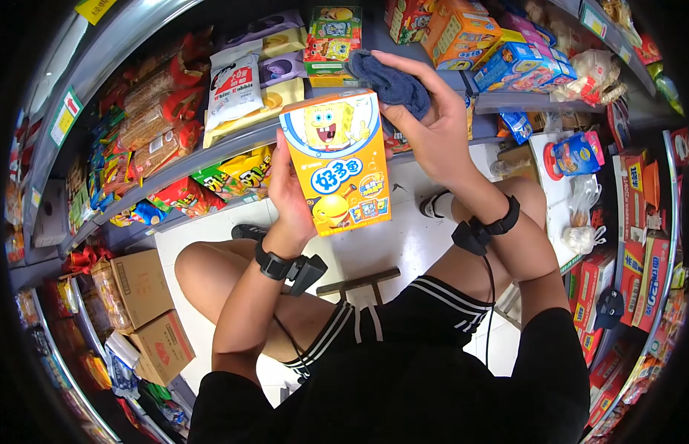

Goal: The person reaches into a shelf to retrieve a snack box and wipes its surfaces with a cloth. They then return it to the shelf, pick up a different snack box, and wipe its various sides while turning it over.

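Gripping box [337, 159] by left edge, cloth [389, 81] at top corner.

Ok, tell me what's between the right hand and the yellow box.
In the head view, a dark blue cloth, bunched in the right hand, lies at the top corner of the yellow box, which the left hand holds.

**Narrow shop aisle lined with stocked shelves**

A glossy white floor [411, 244] fills the middle of the frame, brightly and evenly lit. Grey metal shelves [233, 144] curve from the left edge across the top. They are packed with bright snack packets [233, 89] and carry yellow-green price labels [65, 117]. Two brown cardboard boxes [141, 285] stand at the lower left. More shelving down the right edge holds red and orange cartons [644, 277]. The corners of the frame are dark.
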`<state>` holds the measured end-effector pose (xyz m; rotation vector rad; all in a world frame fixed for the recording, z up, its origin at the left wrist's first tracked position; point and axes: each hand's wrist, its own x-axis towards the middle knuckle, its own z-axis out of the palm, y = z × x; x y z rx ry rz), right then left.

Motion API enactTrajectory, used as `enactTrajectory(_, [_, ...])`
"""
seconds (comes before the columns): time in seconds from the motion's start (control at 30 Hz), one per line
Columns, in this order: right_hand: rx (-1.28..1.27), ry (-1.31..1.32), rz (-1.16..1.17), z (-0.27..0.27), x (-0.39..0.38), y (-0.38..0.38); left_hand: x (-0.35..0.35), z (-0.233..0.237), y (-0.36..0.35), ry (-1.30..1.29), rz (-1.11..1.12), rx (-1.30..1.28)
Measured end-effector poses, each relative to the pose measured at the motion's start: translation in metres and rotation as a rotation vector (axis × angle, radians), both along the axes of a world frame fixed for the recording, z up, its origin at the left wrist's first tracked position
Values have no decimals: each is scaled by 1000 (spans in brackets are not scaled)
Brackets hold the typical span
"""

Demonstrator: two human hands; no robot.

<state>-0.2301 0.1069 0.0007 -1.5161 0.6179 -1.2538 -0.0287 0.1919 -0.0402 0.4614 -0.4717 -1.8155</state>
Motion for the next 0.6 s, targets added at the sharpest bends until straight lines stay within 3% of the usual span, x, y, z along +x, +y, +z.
enactTrajectory(0.33, [68, -5, 14, 4, -1, 3, 0, 22, 11, 71, -44, 59])
enactTrajectory(0.5, [112, 10, 6, 4, -1, 2, 0, 14, 7, 266, -120, 48])
enactTrajectory(0.6, [191, -8, 51, 2, -2, 2, -3, 20, 10, 115, -78, 80])
